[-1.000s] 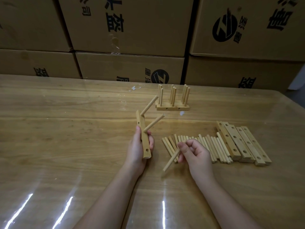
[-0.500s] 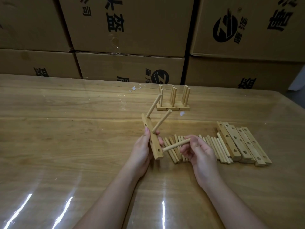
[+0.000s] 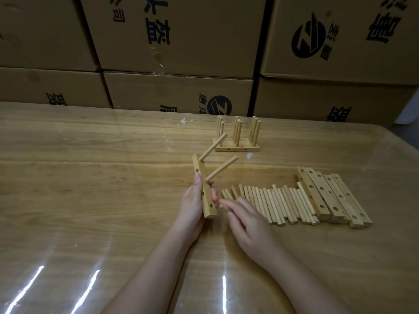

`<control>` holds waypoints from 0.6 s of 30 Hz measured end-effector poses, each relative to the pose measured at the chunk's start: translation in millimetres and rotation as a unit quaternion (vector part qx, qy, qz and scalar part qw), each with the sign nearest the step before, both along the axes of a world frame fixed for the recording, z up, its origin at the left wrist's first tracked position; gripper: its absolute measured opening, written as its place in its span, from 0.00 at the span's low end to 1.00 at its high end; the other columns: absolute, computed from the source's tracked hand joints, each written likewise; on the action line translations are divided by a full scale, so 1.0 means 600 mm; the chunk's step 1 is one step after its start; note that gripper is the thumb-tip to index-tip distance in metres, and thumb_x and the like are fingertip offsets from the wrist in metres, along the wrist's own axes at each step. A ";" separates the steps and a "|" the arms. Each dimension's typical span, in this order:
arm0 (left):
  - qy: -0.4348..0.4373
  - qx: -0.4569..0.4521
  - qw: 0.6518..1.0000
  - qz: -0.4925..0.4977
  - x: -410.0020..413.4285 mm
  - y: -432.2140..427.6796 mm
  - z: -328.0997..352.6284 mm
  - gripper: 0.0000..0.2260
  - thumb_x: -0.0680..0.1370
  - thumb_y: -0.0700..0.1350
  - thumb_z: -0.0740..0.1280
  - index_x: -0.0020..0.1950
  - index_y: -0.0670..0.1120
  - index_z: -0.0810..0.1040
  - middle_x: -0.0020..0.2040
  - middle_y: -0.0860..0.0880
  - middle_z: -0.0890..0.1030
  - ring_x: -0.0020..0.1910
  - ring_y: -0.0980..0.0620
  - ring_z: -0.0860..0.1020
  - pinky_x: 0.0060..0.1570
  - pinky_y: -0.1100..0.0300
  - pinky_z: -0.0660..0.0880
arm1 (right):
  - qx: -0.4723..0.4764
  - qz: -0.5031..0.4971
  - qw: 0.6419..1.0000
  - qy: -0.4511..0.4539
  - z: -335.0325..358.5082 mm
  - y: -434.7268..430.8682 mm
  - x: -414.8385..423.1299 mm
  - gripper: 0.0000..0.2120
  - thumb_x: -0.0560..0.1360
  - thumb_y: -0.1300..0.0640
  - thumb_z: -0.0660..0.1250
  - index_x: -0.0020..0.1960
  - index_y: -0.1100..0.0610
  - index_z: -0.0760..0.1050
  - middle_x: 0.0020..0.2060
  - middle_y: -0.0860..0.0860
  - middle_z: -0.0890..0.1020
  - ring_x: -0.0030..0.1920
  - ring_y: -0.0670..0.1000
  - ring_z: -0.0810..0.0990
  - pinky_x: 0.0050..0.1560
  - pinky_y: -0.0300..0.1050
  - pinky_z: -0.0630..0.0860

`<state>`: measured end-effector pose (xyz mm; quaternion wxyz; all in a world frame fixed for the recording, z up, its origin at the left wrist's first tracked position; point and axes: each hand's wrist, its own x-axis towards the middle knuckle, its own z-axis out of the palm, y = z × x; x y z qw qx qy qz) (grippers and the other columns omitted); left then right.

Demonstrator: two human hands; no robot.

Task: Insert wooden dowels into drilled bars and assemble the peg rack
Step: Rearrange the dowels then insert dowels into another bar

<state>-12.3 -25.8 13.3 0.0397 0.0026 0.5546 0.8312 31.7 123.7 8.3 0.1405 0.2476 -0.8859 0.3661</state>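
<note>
My left hand (image 3: 192, 207) grips a drilled wooden bar (image 3: 200, 166) by its middle and holds it tilted above the table. Two dowels (image 3: 222, 168) stick out of its upper holes toward the right. The bar's lowest hole (image 3: 211, 205) faces my right hand (image 3: 249, 225), whose blurred fingers stretch toward it and end just short of the bar. No dowel shows plainly in that hand. A row of loose dowels (image 3: 283, 205) lies right of my hands, with several drilled bars (image 3: 328, 196) beside it.
A finished peg rack (image 3: 237, 148) with upright dowels stands further back on the glossy wooden table (image 3: 90, 200). Stacked cardboard boxes (image 3: 181, 41) wall off the table's far edge. The table's right edge (image 3: 403, 143) curves away at the far right.
My right hand lifted a dowel from the row, turned it toward the bar and closed in on the lowest hole. The dowel is now hidden. My left hand shifted the bar slightly right.
</note>
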 end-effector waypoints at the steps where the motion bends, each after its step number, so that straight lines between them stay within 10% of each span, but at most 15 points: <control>1: 0.002 -0.006 1.000 0.005 0.000 -0.001 -0.001 0.21 0.79 0.60 0.55 0.50 0.43 0.76 0.30 0.50 0.76 0.28 0.54 0.74 0.32 0.62 0.72 | 0.026 0.012 0.999 0.028 -0.001 -0.003 0.001 0.17 0.79 0.50 0.53 0.66 0.47 0.70 0.50 0.42 0.74 0.46 0.41 0.74 0.46 0.37 0.73; 9: 0.028 -0.045 0.998 0.016 0.003 -0.001 -0.003 0.21 0.77 0.62 0.59 0.40 0.46 0.79 0.30 0.49 0.76 0.27 0.54 0.75 0.28 0.64 0.73 | -0.012 -0.026 0.997 0.066 0.009 0.003 0.005 0.10 0.74 0.51 0.67 0.54 0.50 0.78 0.44 0.42 0.82 0.44 0.37 0.78 0.42 0.33 0.76; 18: 0.067 -0.117 0.991 0.026 0.008 0.011 -0.002 0.22 0.80 0.59 0.54 0.37 0.47 0.76 0.29 0.50 0.76 0.30 0.56 0.76 0.33 0.67 0.73 | 0.069 -0.115 0.964 0.229 0.005 0.003 -0.003 0.05 0.72 0.51 0.68 0.46 0.46 0.81 0.40 0.43 0.78 0.43 0.46 0.75 0.49 0.41 0.57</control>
